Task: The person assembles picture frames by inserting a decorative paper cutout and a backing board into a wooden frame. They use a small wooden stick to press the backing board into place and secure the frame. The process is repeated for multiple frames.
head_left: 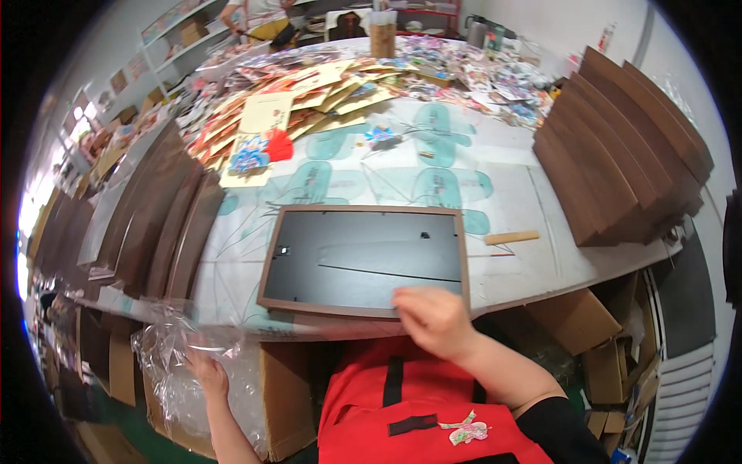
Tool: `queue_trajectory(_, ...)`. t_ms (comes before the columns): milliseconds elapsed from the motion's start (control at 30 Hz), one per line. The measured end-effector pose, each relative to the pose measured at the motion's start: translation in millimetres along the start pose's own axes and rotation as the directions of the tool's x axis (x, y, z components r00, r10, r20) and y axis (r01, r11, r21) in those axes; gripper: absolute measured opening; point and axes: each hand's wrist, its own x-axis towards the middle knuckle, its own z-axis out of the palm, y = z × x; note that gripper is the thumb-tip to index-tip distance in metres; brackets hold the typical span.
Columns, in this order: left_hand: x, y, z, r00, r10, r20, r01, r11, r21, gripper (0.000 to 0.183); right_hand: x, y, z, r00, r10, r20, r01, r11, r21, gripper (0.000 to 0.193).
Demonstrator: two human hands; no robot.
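Note:
A rectangular picture frame [363, 246] with a brown rim lies on the table, dark grey backing upward, small metal fittings near its edges and a thin dark line across the panel. Over its near right edge is my right hand [434, 319], fingers bent and pressed together; whatever they may hold is hidden. Below the table edge on the left, my left hand [207, 371] has its fingers apart against crumpled clear plastic film [166, 340]. That film is bunched above and around the fingertips, over an open cardboard box [287, 394].
Brown frames stand stacked at left [182, 232] and right [618, 162]. A wooden stick [512, 237] lies right of the frame. Cream cards [267, 114] and colourful cut-outs [502, 85] cover the far table. Cardboard boxes [576, 321] sit below right. Another person [267, 19] stands far off.

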Motion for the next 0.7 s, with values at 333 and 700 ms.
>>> queue_trajectory(333, -48.7, -78.4, 106.0, 0.624, -0.135, 0.769, 0.104, 0.991, 0.089, 0.052, -73.4, 142.5, -141.6, 0.797, 0.472, -0.377, -0.6, 0.547, -0.584, 0.025)
queue_trajectory(700, 2.1, 4.8, -18.4, 0.985, -0.151, -0.083, 0.112, 0.926, -0.36, 0.044, -60.4, 191.6, -138.6, 0.939, 0.34, -0.059, -0.299, 0.719, -0.627, 0.027)
